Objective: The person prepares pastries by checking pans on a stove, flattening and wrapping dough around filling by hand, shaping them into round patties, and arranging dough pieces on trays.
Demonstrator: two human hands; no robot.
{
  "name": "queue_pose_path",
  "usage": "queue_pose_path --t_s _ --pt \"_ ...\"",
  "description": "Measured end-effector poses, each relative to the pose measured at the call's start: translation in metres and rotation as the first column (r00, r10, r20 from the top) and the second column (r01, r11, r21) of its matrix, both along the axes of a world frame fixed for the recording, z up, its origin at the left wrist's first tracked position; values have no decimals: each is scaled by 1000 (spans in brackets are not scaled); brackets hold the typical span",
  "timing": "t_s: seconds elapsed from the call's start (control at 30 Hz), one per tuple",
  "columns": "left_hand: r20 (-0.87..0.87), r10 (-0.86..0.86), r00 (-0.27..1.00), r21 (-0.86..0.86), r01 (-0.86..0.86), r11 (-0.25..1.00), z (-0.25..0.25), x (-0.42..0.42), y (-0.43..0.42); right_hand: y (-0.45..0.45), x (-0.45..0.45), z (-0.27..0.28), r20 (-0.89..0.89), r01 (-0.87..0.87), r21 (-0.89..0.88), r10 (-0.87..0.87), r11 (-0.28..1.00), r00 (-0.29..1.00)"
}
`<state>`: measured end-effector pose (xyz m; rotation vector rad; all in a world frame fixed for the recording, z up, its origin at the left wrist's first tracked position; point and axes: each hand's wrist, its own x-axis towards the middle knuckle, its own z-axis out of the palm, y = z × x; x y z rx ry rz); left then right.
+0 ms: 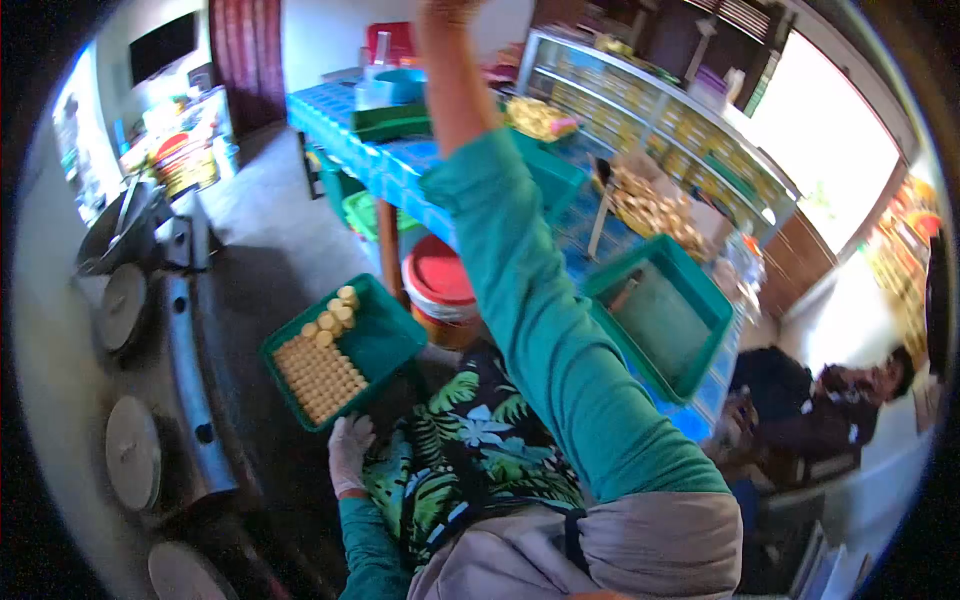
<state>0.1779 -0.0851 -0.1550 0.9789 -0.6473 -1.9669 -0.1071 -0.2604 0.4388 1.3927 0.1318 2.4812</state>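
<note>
Because the pale pieces (320,380) look soft, the stiff green tray (395,338), low beside the bench (340,125), seems best held by opposite rims; the left hand (350,450) is near, but its grip and the raised right hand's (452,8) I cannot tell.

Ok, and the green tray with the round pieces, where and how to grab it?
Probably by the rim of the green tray, one hand at each short end, fingers from outside. It's open-topped and the round pieces look loose, so keep it level. They crowd the left end; expect more weight there.
</note>
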Motion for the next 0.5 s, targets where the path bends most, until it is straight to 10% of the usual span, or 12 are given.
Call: queue_pose_path --t_s 0.07,0.13,0.3,0.5 --pt "43 18 999 16 -19 1000 21 -5 2 20 21 19 69 361 52 -364 931 929" --pt "13 4 1000 57 -4 998 9 -1 -2 0 70 28 -93 372 146 -362 917 928" --pt "-55 -48 997 48 51 998 -6 2 -5 -84 205 17 -539 322 533 21 783 842" --pt "-13 17 1000 -61 -17 998 10 -1 9 -66 284 -36 -571 173 676 362 716 737"
